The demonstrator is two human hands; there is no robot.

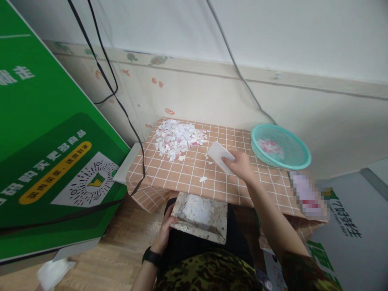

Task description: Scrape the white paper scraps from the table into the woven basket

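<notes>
My right hand (pixel 239 165) grips a flat white card (pixel 218 155), held slanted over the checked tablecloth. A few paper scraps (pixel 203 179) lie on the cloth close to the card. Down at the table's front edge, my left hand (pixel 167 226) holds the left side of a shallow, stained tray (pixel 209 233). White paper scraps (pixel 198 208) are heaped inside that tray. On the far left of the table sits a large pile of torn white and pinkish paper pieces (pixel 178 137).
A turquoise plastic basket (pixel 280 159) with some pink and white scraps stands at the back right of the table (pixel 182 176). A blurred-out flat item (pixel 307 196) lies at the right edge. A dark strap (pixel 142 161) hangs by the left corner, near a green panel (pixel 75 121).
</notes>
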